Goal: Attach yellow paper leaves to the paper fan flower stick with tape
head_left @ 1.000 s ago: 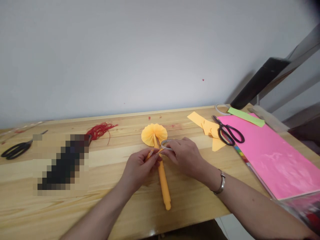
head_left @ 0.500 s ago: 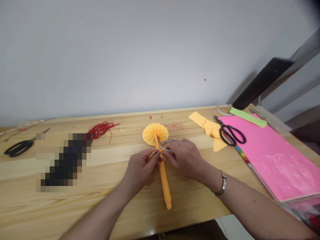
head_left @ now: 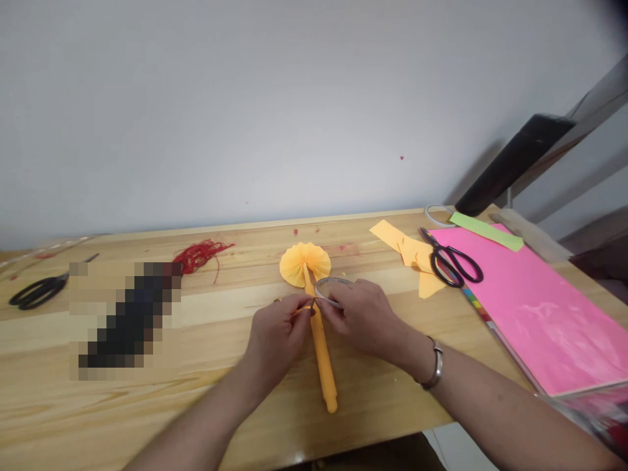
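Note:
A pleated orange paper fan (head_left: pixel 305 263) lies on the table, joined to a rolled orange paper stick (head_left: pixel 322 363) that runs toward me. Over the upper part of the stick, my left hand (head_left: pixel 277 330) pinches a small orange paper strip (head_left: pixel 300 309). My right hand (head_left: pixel 360 314) has thumb and index finger closed at the strip's other end, beside the left fingertips. A thin greyish ring, like a narrow roll of tape (head_left: pixel 328 281), sits in the right hand's fingers. What exactly lies between the fingertips is too small to make out.
Black-handled scissors (head_left: pixel 456 265) lie on orange paper scraps (head_left: pixel 400 243) and a pink paper pack (head_left: pixel 534 307) with a green strip (head_left: pixel 485 230). Red threads (head_left: pixel 201 255), a blurred-out dark object (head_left: pixel 130 320) and other scissors (head_left: pixel 42 292) are leftward. A wall (head_left: pixel 245 118) stands behind.
Both hands stay over the stick. The right hand has shifted slightly down, with the ring in it, and the fingertips are posed a little differently. The fan and stick are almost unmoved.

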A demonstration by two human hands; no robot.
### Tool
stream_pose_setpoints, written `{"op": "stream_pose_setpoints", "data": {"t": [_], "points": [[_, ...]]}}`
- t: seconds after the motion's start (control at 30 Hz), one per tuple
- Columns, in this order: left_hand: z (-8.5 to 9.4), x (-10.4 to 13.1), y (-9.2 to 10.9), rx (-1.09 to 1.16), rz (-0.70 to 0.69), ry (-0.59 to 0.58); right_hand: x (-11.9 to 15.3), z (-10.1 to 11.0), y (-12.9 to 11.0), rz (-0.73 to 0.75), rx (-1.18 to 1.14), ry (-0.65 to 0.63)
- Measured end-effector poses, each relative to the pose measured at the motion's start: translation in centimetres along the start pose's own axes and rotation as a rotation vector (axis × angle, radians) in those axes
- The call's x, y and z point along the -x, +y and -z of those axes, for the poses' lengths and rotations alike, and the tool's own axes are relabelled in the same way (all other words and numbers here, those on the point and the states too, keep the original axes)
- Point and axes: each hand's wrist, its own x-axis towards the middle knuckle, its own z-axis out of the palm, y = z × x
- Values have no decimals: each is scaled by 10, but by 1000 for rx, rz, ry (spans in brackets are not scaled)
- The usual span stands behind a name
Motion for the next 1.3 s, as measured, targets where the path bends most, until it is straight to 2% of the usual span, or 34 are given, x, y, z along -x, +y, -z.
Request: {"op": "stream_pose_setpoints", "data": {"t": [0.17,0.47,0.7,0.93,1.07,1.3], "points": [[0,2,-2,-29,-48,34,0,-1,-3,-25,-42,-4],[0,2,-2,-73,-101,22,-1,2,-4,-69,-202,-104],[2,1,-2,-89,-150,25,-1,3,-3,-173,-351,-139],[1,2,-6,-133,-168,13,-5,0,1,-341,-605,-308],[1,2,-6,-152,-178,21,-4,2,-1,-274,-501,-258],[-1,3,-6,-172,-162,21,-3,4,-8,-124,-141,-179]]}}
